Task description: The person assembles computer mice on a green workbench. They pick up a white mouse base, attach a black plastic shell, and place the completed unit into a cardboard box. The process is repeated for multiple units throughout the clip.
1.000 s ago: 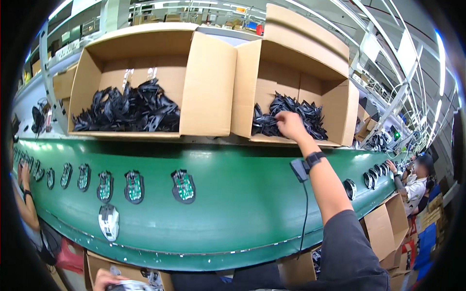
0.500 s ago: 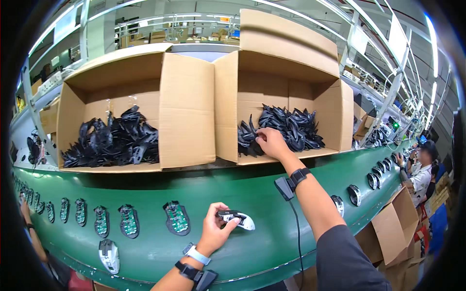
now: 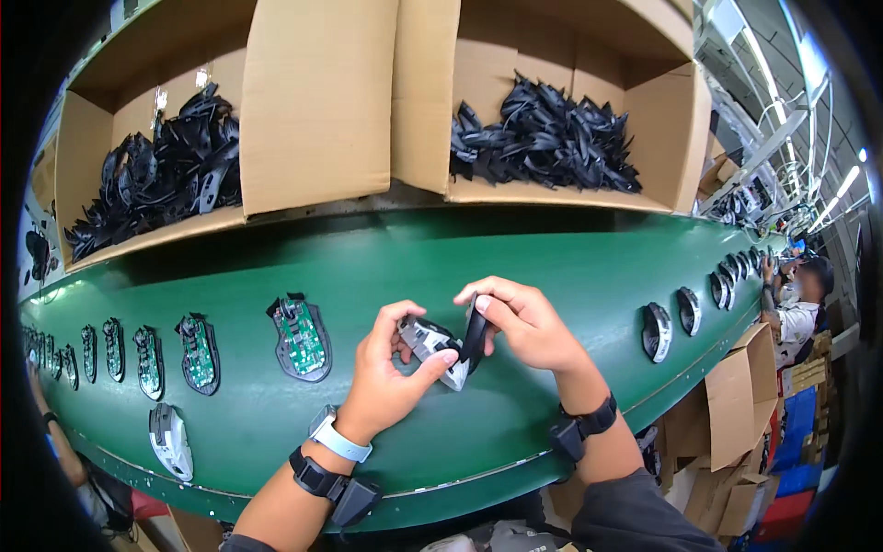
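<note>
**Fingers mask the join over the green bench [image 3: 414, 262]**

The left hand [image 3: 391, 368] grips a white-and-black mouse shell [image 3: 429, 340], its thumb and fingers covering part of the shell. The right hand [image 3: 529, 322] pinches a curved black side strip [image 3: 475, 336] upright against the shell's right end; whether the two are fitted together cannot be told. Both forearms are cut off by sleeves and the lower rim. At far left, another person's arm [image 3: 63, 446] is partly lost in the dark rim, and the far boards there blur together. Single parts in the heaps of black strips [image 3: 561, 138] are hard to separate.

The near bench edge curves beneath both wrists. Green surface stretches from the hands up to the cardboard boxes' front edges, left to the nearest circuit-board base [image 3: 302, 340], and right to a row of mouse shells [image 3: 657, 333]. Another white-and-black shell [image 3: 171, 442] lies near the front edge at left.
</note>
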Available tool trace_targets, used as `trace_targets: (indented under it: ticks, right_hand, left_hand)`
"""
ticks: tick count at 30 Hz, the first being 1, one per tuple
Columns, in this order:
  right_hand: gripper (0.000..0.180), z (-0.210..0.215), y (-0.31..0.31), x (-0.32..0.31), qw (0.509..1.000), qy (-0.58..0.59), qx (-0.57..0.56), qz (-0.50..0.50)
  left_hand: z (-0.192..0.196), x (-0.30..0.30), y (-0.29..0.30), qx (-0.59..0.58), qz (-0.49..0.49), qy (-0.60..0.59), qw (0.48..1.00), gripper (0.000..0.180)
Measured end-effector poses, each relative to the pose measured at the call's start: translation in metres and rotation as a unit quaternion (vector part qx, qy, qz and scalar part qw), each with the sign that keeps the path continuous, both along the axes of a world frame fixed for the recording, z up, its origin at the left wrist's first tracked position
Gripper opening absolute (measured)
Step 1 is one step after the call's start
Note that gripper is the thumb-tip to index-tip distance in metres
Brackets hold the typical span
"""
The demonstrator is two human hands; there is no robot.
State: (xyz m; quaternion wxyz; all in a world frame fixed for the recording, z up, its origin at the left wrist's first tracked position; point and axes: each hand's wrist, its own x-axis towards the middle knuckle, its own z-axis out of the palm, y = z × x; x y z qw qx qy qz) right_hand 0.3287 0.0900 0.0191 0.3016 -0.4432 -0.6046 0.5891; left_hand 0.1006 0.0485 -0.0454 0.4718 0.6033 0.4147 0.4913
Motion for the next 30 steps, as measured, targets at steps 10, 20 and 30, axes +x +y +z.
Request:
trace_targets:
  ticks: [10,20,30]
  right_hand:
    - [0.041,-0.014,0.006,0.013,0.983,0.176,-0.013,-0.044]
    - [0.031,-0.018,-0.009,-0.022,0.937,0.339,-0.062,-0.054]
    - [0.038,-0.025,-0.013,-0.026,0.954,0.298,-0.023,0.003]
  left_hand:
    - [0.01,-0.006,0.002,-0.179,-0.062,-0.403,0.895,0.073]
    - [0.012,-0.021,0.005,-0.258,-0.21,-0.614,0.715,0.058]
    - [0.021,-0.015,0.0,-0.329,-0.016,-0.509,0.795,0.056]
